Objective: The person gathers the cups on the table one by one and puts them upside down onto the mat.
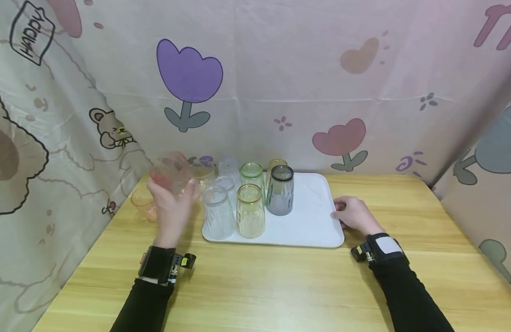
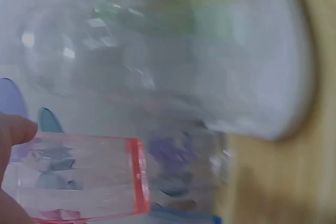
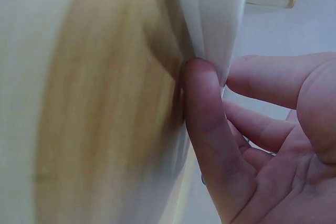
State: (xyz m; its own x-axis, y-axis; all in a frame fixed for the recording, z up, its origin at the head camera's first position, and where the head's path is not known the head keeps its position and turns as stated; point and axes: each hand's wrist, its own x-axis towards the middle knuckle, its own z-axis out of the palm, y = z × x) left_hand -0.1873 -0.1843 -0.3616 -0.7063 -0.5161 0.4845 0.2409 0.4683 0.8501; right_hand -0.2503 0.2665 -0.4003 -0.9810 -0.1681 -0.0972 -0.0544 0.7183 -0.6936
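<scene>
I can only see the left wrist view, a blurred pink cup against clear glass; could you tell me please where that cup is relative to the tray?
Observer: The left hand holds the pink translucent cup lifted above the wooden table, just left of the white rectangular tray.
Operator: What is the other hand doing?
Observer: The right hand touches the tray's right edge.
Operator: Anything left off the tray?
Observer: An orange translucent cup sits on the table, left of the tray.

Glossy clear pink cup (image 1: 171,175); matt white tray (image 1: 309,221); wood-grain table (image 1: 280,286).
</scene>
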